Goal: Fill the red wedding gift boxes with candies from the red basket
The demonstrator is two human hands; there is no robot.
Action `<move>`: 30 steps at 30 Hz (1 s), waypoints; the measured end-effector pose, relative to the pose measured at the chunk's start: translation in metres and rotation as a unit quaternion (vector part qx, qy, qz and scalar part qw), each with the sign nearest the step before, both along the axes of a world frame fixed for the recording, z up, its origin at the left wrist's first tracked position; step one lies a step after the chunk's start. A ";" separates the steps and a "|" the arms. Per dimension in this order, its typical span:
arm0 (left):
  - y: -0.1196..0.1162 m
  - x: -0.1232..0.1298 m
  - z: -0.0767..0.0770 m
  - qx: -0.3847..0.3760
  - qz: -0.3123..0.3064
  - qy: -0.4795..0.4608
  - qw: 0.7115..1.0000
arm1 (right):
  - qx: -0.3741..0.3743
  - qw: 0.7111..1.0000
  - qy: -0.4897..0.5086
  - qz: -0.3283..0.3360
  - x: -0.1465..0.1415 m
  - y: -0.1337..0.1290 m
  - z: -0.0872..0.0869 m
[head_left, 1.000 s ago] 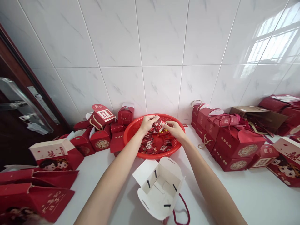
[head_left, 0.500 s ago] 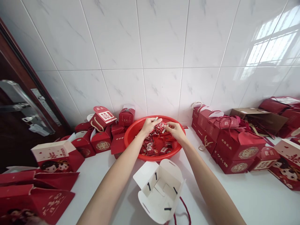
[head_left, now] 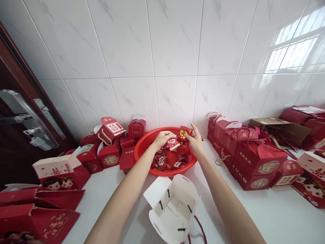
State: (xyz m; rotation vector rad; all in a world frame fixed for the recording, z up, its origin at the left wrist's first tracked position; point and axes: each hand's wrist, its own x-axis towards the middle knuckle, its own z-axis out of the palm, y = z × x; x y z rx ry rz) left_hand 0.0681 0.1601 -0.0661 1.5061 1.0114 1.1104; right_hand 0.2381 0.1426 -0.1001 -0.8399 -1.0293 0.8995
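Left hand point(head_left: 164, 139) pinching red-and-white packet point(head_left: 173, 144), over red basket point(head_left: 138, 149). Right hand point(head_left: 195, 139) gripping red packet with gold print point(head_left: 184, 133), just right of the first. Wrapped sweets point(head_left: 162, 162) in basket, below hands. Open white-lined box point(head_left: 175, 206) on desk point(head_left: 109, 193), between forearms, nearer than basket.

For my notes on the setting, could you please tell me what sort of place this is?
Probably a room in a home, though a small workplace is possible: a tiled wall, a dark door with a metal handle, and a white work surface holding red gift boxes.
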 end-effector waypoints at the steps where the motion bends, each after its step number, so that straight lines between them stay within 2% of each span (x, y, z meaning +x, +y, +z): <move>1: -0.001 0.000 0.000 -0.001 -0.006 0.002 1.000 | -0.004 1.000 0.016 -0.006 0.000 0.000 0.001; 3: -0.002 0.001 0.001 -0.005 -0.021 0.006 1.000 | -0.007 0.999 0.048 -0.005 -0.001 -0.002 0.003; 7: -0.004 0.002 0.001 -0.025 -0.067 0.009 0.997 | 0.001 0.996 0.058 0.064 -0.003 -0.008 0.010; 9: -0.005 0.002 0.001 -0.027 -0.079 0.002 0.997 | -0.010 0.996 0.054 0.076 -0.004 -0.011 0.013; 18: -0.003 0.001 -0.002 0.007 -0.053 -0.038 0.998 | -0.047 0.995 0.062 0.070 -0.003 -0.011 0.015; 30: 0.001 0.000 -0.005 -0.022 -0.108 0.004 0.994 | -0.101 0.988 0.100 0.065 -0.001 -0.012 0.021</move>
